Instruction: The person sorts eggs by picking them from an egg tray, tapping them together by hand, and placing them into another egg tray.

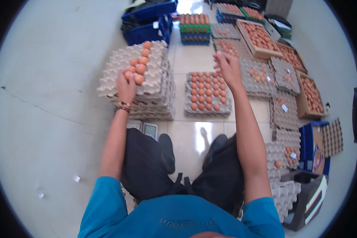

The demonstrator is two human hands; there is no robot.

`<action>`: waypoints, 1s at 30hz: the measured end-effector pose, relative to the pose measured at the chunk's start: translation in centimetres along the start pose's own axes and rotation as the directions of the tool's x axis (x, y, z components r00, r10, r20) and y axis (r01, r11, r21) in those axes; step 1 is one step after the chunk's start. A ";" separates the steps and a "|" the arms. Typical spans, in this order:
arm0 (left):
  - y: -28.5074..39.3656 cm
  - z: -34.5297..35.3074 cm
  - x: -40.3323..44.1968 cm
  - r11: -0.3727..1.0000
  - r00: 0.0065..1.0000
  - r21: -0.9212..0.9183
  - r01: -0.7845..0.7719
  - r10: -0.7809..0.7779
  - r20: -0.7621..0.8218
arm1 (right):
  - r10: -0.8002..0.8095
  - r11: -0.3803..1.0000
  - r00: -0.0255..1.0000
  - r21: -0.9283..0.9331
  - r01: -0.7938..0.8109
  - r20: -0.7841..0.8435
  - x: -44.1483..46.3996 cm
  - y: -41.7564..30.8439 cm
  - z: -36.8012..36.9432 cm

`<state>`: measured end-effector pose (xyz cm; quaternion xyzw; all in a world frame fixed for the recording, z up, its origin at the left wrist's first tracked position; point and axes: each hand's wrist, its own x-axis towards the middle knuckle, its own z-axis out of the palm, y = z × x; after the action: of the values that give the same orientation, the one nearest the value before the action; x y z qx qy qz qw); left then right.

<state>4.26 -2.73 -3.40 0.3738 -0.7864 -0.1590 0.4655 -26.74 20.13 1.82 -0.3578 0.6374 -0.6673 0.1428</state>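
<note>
Pale floor; my left hand has fingers against an egg near the stacked tray's near edge, can't tell if clamped. Right hand raised, fingers slightly apart. I'd keep pressure light, lift straight.

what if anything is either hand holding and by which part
The left hand has its fingertips at the near side of an egg; whether it's gripped can't be told. Nothing shows in the right hand.
</note>
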 end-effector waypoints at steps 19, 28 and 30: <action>8.7 0.4 3.5 0.987 0.910 -0.158 0.007 -0.072 -0.408 | 0.477 0.492 0.860 -0.755 -0.434 -0.183 -8.2 24.9 3.9; 10.9 -0.3 2.3 0.915 0.929 -0.397 -0.073 -0.082 -0.360 | 0.472 0.405 0.860 -0.820 -0.405 -0.192 -4.3 28.4 3.7; 11.1 -0.5 2.3 0.895 0.930 -0.442 -0.058 -0.113 -0.349 | 0.515 0.478 0.850 -0.786 -0.392 -0.111 -4.1 27.6 2.9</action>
<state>-0.90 3.03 4.89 0.2915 -0.6229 -0.2689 0.6743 -29.28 16.61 -25.87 -0.2473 0.9223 -0.2302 0.1874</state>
